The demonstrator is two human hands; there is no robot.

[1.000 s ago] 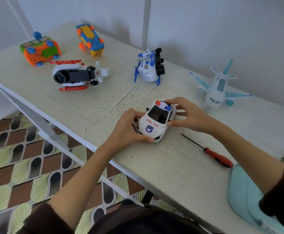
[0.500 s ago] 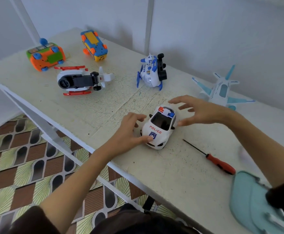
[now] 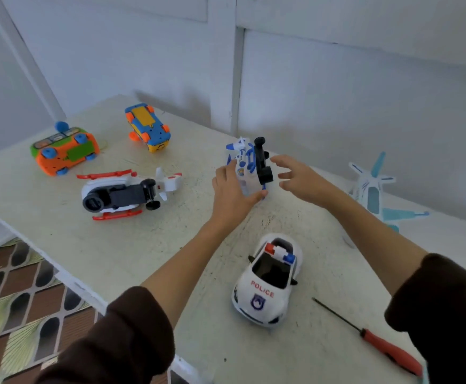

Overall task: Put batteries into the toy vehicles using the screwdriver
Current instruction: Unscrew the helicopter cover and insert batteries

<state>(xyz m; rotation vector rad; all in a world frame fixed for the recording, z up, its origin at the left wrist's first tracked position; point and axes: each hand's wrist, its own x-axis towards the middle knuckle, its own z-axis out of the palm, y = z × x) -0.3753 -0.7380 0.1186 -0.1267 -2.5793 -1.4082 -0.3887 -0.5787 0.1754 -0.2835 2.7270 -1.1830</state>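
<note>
A small white and blue toy plane with a black underside lies on its side at the back middle of the table. My left hand grips it from the left, thumb under its lower edge. Just right of it hovers my right hand, fingers spread and holding nothing. The white police car stands on its wheels nearer to me, untouched. The red-handled screwdriver lies on the table at the lower right, tip pointing toward the car.
A white helicopter with red skids lies on its side at the left. An orange and green toy and a yellow and blue toy lie upside down at the back left. A light blue airplane stands at the right. The table's edge runs along the left.
Both hands have left the police car, which stays on the table, and reached back to the white and blue plane. My left hand has taken hold of it.
</note>
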